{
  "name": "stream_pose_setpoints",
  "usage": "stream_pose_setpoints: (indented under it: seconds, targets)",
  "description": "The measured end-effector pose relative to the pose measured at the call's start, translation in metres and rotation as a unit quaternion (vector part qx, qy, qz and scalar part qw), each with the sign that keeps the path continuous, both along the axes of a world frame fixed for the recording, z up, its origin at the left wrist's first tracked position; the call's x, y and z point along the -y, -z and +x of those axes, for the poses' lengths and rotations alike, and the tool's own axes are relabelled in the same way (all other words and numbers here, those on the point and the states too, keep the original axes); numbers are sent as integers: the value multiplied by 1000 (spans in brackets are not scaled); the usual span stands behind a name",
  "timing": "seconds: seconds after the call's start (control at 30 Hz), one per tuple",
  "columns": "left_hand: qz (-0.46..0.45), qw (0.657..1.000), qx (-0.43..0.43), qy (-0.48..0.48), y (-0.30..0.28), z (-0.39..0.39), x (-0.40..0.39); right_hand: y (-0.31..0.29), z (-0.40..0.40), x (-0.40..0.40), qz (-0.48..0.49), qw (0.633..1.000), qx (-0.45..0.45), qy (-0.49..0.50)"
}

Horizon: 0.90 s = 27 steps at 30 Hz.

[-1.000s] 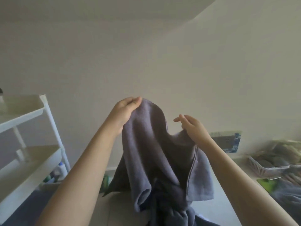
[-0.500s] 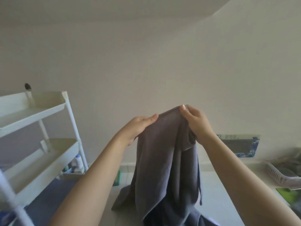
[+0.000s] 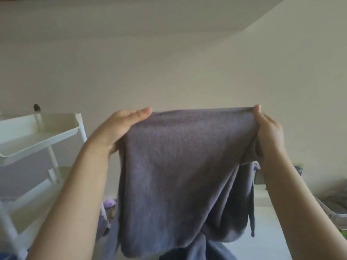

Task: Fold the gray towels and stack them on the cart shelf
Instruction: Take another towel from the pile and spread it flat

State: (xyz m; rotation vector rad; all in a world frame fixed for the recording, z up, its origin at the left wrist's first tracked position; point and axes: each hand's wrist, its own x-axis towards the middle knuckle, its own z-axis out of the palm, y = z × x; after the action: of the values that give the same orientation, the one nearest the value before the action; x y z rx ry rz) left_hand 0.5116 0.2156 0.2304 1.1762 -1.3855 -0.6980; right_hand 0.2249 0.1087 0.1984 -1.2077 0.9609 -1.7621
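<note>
My left hand (image 3: 120, 128) and right hand (image 3: 266, 132), close together half a second ago, now stand well apart, each gripping a top corner of the gray towel (image 3: 180, 166). It hangs spread at chest height, ready for folding; the cart shelf (image 3: 37, 136) waits left.

the soft gray terry-cloth towel (image 3: 180, 166) looks matt and finely napped, with a stitched hem along its hanging edge. the white tiered cart (image 3: 43, 132) looks like smooth, faintly glossy plastic. the pale painted wall (image 3: 169, 72) is matt.
</note>
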Motion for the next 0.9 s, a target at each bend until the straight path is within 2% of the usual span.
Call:
stream_pose_setpoints:
  seconds: [0.1,0.23,0.37,0.47,0.53,0.6,0.73,0.9]
  targets:
    - [3,999,9,31,-10,8,-8,-7,-10,-11,47,999,-1,-8]
    - [79,996,36,8,17,16,17,10,-13,-7,87,995,-31,-31]
    - [189,980,61,-8,89,25,50,60,-8,21,120,978,-166,-46]
    - [301,949,90,0,168,34,70,120,-6,47,155,947,-277,-42]
    - [342,934,102,-8,217,36,76,161,-2,61,179,926,-330,-42]
    - [361,928,86,-9,255,35,81,196,4,70,193,910,-363,-50]
    - [345,932,78,-79,309,41,97,239,14,88,217,891,-395,-51]
    - [336,920,125,-159,326,45,128,257,35,118,227,873,-431,-30]
